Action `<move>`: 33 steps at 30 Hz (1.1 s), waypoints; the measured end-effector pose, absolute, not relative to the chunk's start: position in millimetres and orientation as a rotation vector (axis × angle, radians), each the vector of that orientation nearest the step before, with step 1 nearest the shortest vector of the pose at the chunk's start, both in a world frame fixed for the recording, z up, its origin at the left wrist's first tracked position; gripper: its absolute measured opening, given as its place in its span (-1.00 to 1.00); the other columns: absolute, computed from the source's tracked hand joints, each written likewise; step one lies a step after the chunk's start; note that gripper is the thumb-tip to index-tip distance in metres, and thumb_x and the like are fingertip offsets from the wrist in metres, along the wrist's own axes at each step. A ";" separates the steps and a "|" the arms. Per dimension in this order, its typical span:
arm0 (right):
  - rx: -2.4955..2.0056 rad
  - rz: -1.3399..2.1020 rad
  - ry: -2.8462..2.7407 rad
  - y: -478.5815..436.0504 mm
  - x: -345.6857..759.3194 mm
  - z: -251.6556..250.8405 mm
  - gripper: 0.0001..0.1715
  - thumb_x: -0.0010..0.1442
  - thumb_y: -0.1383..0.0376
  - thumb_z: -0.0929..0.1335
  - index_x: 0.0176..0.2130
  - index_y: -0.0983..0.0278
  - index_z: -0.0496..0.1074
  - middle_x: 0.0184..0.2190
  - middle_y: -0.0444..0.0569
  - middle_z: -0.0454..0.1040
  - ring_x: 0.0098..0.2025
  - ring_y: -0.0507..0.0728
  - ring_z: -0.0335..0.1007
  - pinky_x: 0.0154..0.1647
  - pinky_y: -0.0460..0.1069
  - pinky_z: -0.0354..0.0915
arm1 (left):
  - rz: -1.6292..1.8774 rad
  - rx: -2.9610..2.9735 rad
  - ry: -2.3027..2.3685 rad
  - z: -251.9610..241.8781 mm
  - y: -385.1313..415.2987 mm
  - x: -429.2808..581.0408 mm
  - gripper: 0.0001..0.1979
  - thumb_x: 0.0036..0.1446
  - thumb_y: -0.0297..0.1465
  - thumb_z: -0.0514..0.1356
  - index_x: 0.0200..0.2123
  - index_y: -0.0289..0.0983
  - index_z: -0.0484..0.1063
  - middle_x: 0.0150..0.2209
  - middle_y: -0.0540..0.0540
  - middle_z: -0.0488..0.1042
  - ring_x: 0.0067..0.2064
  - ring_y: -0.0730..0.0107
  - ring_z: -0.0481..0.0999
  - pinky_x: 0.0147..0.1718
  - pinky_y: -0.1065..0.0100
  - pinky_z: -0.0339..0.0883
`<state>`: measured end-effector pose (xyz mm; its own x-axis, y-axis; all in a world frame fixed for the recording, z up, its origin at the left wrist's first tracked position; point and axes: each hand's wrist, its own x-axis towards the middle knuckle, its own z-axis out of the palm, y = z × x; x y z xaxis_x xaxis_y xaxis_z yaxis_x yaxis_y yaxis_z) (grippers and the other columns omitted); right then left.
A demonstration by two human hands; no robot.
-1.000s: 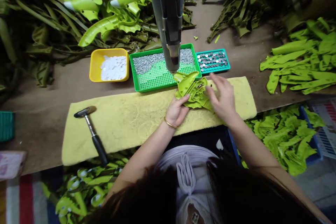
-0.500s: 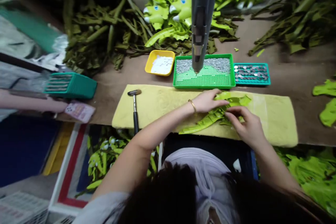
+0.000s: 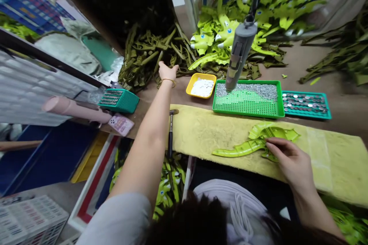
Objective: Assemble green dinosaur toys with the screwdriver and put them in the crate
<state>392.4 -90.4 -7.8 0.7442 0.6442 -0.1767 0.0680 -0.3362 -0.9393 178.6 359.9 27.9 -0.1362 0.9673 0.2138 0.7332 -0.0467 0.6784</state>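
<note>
My left hand [image 3: 167, 72] is stretched out at the near edge of a heap of olive-brown plastic parts [image 3: 143, 55]. Its thumb and fingers are apart, and nothing shows in them. A lime-green plastic dinosaur shell [image 3: 241, 149] lies hollow side up on the yellow cloth pad [image 3: 198, 134], its long tail pointing left. Over the middle of this shell, my right hand [image 3: 291, 159] has its thumb and forefinger pinched together. Whatever is between those fingertips is too small to make out.
A grey electric screwdriver [image 3: 240, 53] hangs above a green tray [image 3: 247, 109] of small metal pieces. Beside it are a yellow bowl [image 3: 188, 89] of white bits and a teal tray [image 3: 329, 111] of metal discs. A hammer [image 3: 170, 136] lies on the pad's left end.
My left hand has let go of the green shell and moved far left to the olive-brown heap. My right hand has stayed at the shell. The view has swung left.
</note>
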 end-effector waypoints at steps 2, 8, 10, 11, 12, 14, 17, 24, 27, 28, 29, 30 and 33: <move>-1.848 0.643 -0.526 -89.9 390.4 -8.0 -0.65 -0.17 0.02 0.51 -0.39 0.18 0.58 -0.33 0.00 0.61 -0.21 0.24 0.55 0.02 0.25 0.44 | 0.981 1.855 1.845 23.2 372.1 178.4 -0.48 0.03 -0.47 0.32 0.07 -0.46 0.34 0.07 -0.34 0.46 0.13 0.10 0.42 0.18 0.17 0.20; -1.863 0.659 -0.492 -91.6 390.2 -7.4 -0.69 -0.12 0.03 0.50 -0.37 0.13 0.57 -0.30 -0.04 0.61 -0.16 0.23 0.53 0.09 0.24 0.40 | 1.281 1.669 1.720 39.4 310.0 97.7 -0.59 0.08 -0.26 0.26 -0.02 -0.32 0.48 -0.22 -0.10 0.57 -0.14 0.25 0.55 -0.03 0.15 0.42; -1.884 0.663 -0.472 -92.8 390.0 -5.8 -0.65 -0.12 0.02 0.51 -0.32 0.11 0.58 -0.30 -0.06 0.61 -0.18 0.23 0.54 0.06 0.23 0.42 | 1.356 1.555 1.593 43.2 253.4 52.5 -0.62 -0.02 -0.15 0.33 -0.11 -0.12 0.54 -0.32 0.09 0.57 -0.27 0.35 0.54 -0.08 0.14 0.48; -1.889 0.664 -0.470 -93.4 390.1 -4.7 -0.64 -0.12 0.01 0.51 -0.30 0.11 0.58 -0.31 -0.07 0.61 -0.19 0.22 0.55 0.04 0.22 0.43 | 1.314 1.510 1.537 43.5 223.3 31.3 -0.66 -0.08 -0.12 0.36 -0.17 0.01 0.56 -0.34 0.19 0.57 -0.30 0.40 0.52 -0.08 0.14 0.48; -1.891 0.664 -0.481 -94.0 390.3 -3.7 -0.64 -0.11 0.01 0.51 -0.29 0.10 0.58 -0.31 -0.08 0.61 -0.20 0.22 0.55 0.03 0.22 0.44 | 1.205 1.495 1.492 42.8 194.6 12.6 -0.69 -0.11 -0.11 0.38 -0.21 0.11 0.56 -0.33 0.28 0.57 -0.33 0.41 0.51 -0.10 0.12 0.50; -1.892 0.651 -0.531 -94.2 391.6 -2.2 -0.69 -0.07 0.03 0.50 -0.31 0.10 0.58 -0.31 -0.08 0.61 -0.21 0.21 0.55 0.01 0.20 0.45 | 1.009 1.459 1.435 39.9 148.9 -13.1 -0.72 -0.14 -0.09 0.37 -0.25 0.18 0.57 -0.34 0.29 0.58 -0.39 0.36 0.51 -0.17 0.05 0.50; -1.876 0.555 -0.593 -91.3 395.5 -4.4 -0.76 -0.02 0.08 0.49 -0.33 0.13 0.58 -0.33 -0.07 0.62 -0.27 0.18 0.55 -0.09 0.16 0.48 | 0.671 1.620 1.396 35.5 118.8 -13.0 -0.72 -0.11 -0.13 0.37 -0.25 0.06 0.59 -0.27 0.10 0.61 -0.24 0.14 0.57 -0.05 -0.05 0.44; -1.783 0.280 -0.631 -79.9 401.6 -23.6 -0.77 0.00 0.14 0.49 -0.37 0.23 0.53 -0.42 -0.08 0.60 -0.37 0.11 0.54 -0.25 0.06 0.50 | 0.346 2.529 0.857 10.5 108.6 121.0 -0.49 0.08 -0.10 0.27 0.07 -0.18 0.44 0.14 -0.22 0.40 0.20 0.02 0.34 0.21 -0.01 0.17; -1.742 0.287 -0.618 -82.0 403.2 -25.9 -0.79 0.03 0.15 0.47 -0.36 0.23 0.51 -0.40 -0.08 0.60 -0.35 0.10 0.56 -0.23 0.07 0.51 | 0.211 2.659 0.740 -7.7 97.1 165.8 -0.48 0.15 -0.18 0.20 0.14 -0.26 0.38 0.04 -0.29 0.44 0.10 -0.01 0.39 0.10 0.00 0.27; -1.726 0.311 -0.624 -84.1 404.1 -25.2 -0.80 0.04 0.16 0.47 -0.34 0.22 0.51 -0.38 -0.08 0.60 -0.33 0.11 0.56 -0.21 0.08 0.52 | 0.207 2.693 0.750 -10.8 94.8 174.1 -0.54 0.20 -0.23 0.15 0.13 -0.27 0.39 -0.01 -0.30 0.46 0.04 0.01 0.42 0.05 0.01 0.29; -1.709 0.346 -0.637 -87.1 405.4 -24.0 -0.80 0.05 0.16 0.46 -0.32 0.22 0.51 -0.37 -0.08 0.60 -0.30 0.11 0.57 -0.19 0.08 0.52 | 0.234 2.717 0.766 -11.5 92.7 180.2 -0.59 0.24 -0.27 0.09 0.11 -0.28 0.41 -0.05 -0.30 0.47 0.00 0.02 0.43 0.01 0.03 0.31; -1.695 0.391 -0.659 -90.7 406.9 -22.6 -0.80 0.06 0.16 0.46 -0.30 0.21 0.51 -0.34 -0.08 0.60 -0.28 0.11 0.58 -0.17 0.08 0.52 | 0.287 2.731 0.773 -10.1 90.0 185.3 -0.60 0.26 -0.30 0.06 0.10 -0.29 0.42 -0.08 -0.31 0.47 -0.02 0.03 0.43 -0.01 0.04 0.30; -1.669 0.558 -0.756 -104.3 411.7 -18.2 -0.76 0.05 0.18 0.47 -0.24 0.19 0.52 -0.29 -0.09 0.61 -0.25 0.09 0.58 -0.14 0.05 0.51 | 0.445 2.696 0.683 0.8 71.0 203.2 -0.60 0.27 -0.33 0.03 0.11 -0.31 0.42 -0.06 -0.32 0.45 -0.01 0.03 0.41 0.00 0.06 0.27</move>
